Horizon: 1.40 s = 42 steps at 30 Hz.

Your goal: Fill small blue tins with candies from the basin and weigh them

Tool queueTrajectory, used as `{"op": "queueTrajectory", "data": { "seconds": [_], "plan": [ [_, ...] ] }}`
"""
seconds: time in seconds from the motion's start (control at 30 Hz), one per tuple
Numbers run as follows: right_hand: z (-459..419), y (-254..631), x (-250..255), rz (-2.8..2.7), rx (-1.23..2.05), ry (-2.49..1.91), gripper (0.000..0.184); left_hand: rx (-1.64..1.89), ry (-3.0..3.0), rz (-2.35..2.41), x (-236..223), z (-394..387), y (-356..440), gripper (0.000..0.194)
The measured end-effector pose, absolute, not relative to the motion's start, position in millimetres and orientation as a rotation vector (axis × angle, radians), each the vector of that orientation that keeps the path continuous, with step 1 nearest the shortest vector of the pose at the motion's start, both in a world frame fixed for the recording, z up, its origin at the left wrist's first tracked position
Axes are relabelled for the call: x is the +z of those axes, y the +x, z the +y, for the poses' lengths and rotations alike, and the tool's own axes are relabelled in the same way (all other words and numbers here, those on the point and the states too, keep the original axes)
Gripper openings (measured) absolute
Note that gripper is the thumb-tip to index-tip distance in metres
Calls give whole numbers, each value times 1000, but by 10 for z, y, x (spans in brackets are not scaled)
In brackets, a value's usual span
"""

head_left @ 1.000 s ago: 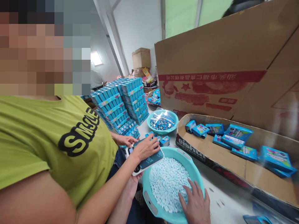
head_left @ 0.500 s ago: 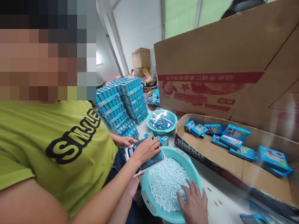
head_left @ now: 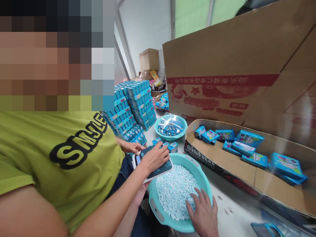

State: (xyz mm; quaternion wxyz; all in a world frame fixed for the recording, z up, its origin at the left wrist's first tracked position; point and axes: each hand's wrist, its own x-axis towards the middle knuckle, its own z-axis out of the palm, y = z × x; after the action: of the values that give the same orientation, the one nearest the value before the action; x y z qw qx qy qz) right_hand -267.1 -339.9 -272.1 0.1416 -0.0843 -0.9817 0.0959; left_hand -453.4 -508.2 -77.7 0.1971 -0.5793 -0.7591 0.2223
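Note:
My right hand (head_left: 203,212) rests with spread fingers on pale blue candies (head_left: 174,194) at the near right side of a turquoise basin (head_left: 204,174). From below, my left hand (head_left: 140,195) supports a flat white-rimmed tray with a dark blue face (head_left: 159,170); its fingers are partly hidden under it. A co-worker's hand (head_left: 155,158) lies across the top of this tray, and the co-worker's other hand (head_left: 133,148) is at its far left edge. The tray overhangs the basin's left rim.
Beyond the basin are small blue tins (head_left: 172,147) and a second turquoise basin (head_left: 184,131) of shiny pieces. Stacked blue packs (head_left: 139,102) rise behind. At right, a low carton (head_left: 249,172) holds several blue packs, before a large cardboard box (head_left: 217,69). The co-worker sits close at left.
The view has shifted slightly. The hands and the tray stay almost where they were, and my right hand is still on the candies.

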Motion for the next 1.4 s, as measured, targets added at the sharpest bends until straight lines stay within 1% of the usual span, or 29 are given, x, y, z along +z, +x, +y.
{"op": "queueTrajectory", "data": {
  "seconds": [0.47, 0.83, 1.1, 1.4],
  "plan": [
    [-3384, -2647, -2766, -2842, 297, -215, 34, 659, -1693, -2118, -827, -5100, -4578, 8],
    [-3352, -2638, -2822, -2886, 366, -222, 36, 719, -1629, -2140, -786, -5072, -4530, 15],
    [-3389, -2647, -2755, -2836, 355, -237, 32, 725, -1612, -2145, -795, -5070, -4548, 13],
    [-3375, -2645, -2753, -2893, 383, -242, 34, 676, -1638, -2160, -740, -5069, -4523, 13]
  ]
}}
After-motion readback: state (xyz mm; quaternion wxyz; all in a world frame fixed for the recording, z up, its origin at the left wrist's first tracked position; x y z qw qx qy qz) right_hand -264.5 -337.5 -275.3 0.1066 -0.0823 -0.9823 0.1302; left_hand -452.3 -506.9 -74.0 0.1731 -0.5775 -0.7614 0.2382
